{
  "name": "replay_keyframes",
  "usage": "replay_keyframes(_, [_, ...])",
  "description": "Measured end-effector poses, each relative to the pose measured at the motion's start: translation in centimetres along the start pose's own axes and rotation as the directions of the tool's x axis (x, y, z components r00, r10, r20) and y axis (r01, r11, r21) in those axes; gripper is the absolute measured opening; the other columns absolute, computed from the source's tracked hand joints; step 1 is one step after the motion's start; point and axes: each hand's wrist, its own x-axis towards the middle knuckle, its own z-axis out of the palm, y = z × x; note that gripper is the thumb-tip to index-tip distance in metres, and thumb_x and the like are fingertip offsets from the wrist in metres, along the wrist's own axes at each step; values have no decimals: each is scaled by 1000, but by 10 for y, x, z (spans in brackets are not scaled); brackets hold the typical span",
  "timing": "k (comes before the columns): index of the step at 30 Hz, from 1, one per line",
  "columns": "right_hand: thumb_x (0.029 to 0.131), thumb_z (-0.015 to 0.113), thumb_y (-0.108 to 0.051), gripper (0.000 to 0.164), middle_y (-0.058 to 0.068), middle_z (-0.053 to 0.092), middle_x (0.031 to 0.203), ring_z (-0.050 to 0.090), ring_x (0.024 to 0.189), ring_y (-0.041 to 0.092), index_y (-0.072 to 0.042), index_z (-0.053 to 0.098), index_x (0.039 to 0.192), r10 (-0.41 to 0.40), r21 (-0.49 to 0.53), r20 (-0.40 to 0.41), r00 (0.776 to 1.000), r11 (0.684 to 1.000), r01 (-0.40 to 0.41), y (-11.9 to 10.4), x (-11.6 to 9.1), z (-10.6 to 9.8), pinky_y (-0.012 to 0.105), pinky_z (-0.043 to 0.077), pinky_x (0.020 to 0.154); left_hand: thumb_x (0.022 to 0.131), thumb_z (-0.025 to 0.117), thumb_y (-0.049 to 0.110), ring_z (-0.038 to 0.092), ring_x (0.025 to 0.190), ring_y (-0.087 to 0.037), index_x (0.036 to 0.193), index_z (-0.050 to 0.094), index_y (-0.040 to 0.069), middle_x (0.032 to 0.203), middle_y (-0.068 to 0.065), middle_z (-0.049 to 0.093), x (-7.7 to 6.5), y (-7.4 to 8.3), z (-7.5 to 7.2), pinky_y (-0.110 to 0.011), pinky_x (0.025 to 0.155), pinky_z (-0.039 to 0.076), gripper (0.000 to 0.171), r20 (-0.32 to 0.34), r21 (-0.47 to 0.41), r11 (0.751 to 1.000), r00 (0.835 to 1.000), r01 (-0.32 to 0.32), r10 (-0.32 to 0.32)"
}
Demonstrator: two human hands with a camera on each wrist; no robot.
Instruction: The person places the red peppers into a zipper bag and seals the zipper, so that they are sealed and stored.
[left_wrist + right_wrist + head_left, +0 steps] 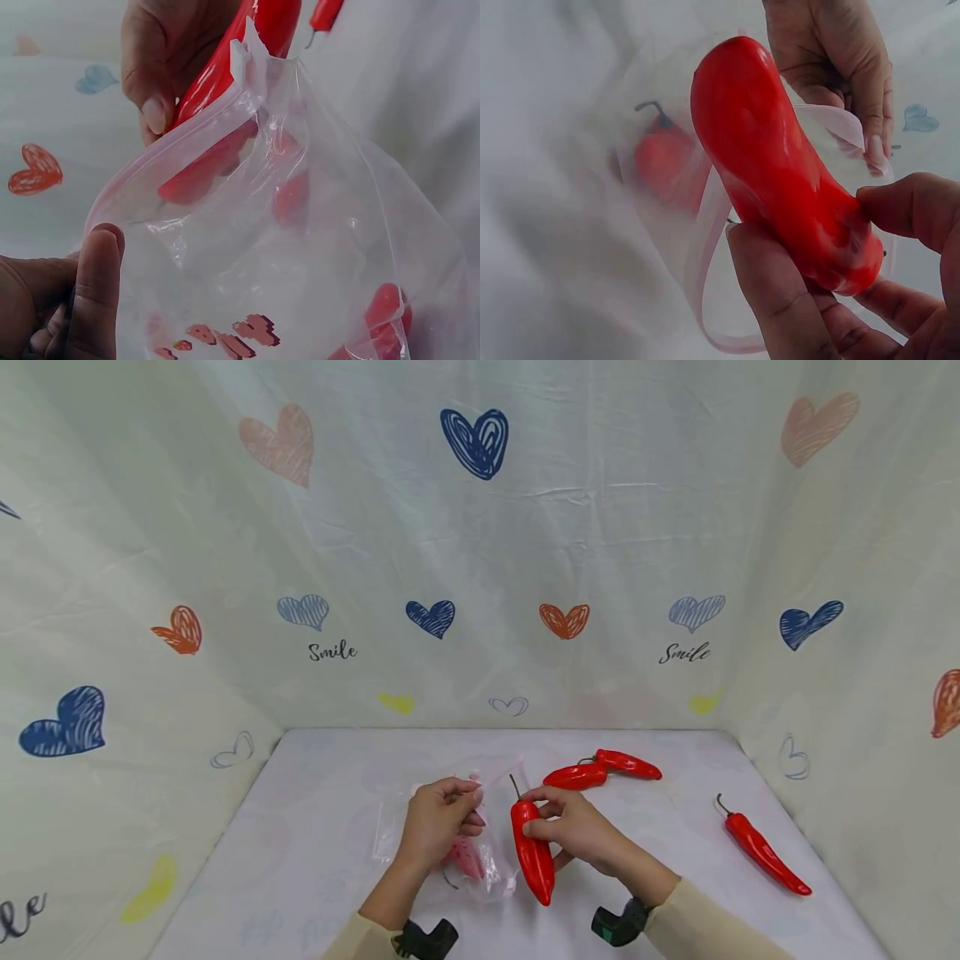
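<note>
A clear zip bag point(390, 827) with a pink rim lies at the middle of the table. My left hand point(438, 818) pinches its rim, and in the right wrist view the mouth point(705, 255) gapes into a loop. Inside the bag shows a red chili pepper point(664, 161) with a dark stem. My right hand point(573, 827) holds another red pepper point(534, 864) between thumb and fingers, stem pointing up and away, just right of the bag. In the left wrist view this held pepper point(217, 75) overlaps the rim, partly behind the clear film.
Two red peppers, one nearer point(576, 776) and one farther point(630, 764), lie close together behind my right hand. Another pepper point(767, 853) with a curved stem rests near the table's right edge. A heart-printed cloth point(510, 543) hangs behind and along both sides.
</note>
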Motion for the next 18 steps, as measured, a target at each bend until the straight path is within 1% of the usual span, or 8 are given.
replay_keyframes(6, [86,84,-18,60,13,69,107,72,90,24,-6,61,140,2,1,16,1000,1000,-2,1,2,2,43,66,60,100,75,16,75,67,-18,114,76,2,84,-13,75,-5,2,4,-30,67,66,21,22,26,1000,1000,-18,17])
replay_keyframes(10, [87,84,-19,59,12,70,104,73,87,23,-6,61,140,6,8,4,1000,1000,-6,0,2,3,42,66,61,99,75,14,74,65,-18,113,75,0,85,-17,74,-7,2,6,-30,65,66,20,51,13,1000,998,-25,24])
replay_keyframes(14, [88,84,-19,62,12,70,105,72,86,23,-5,59,143,4,16,-40,999,1000,-4,-1,3,4,42,66,61,99,74,12,74,63,-18,113,75,-3,83,-19,74,-9,0,8,-31,63,66,20,78,-11,1000,997,-29,30])
replay_keyframes(18, [87,83,-18,64,13,70,110,72,89,24,-5,58,145,12,37,-98,995,999,-9,-1,3,5,42,66,62,99,74,12,74,62,-19,113,74,-4,82,-21,75,-11,-3,9,-31,62,66,21,98,-19,999,995,-26,28])
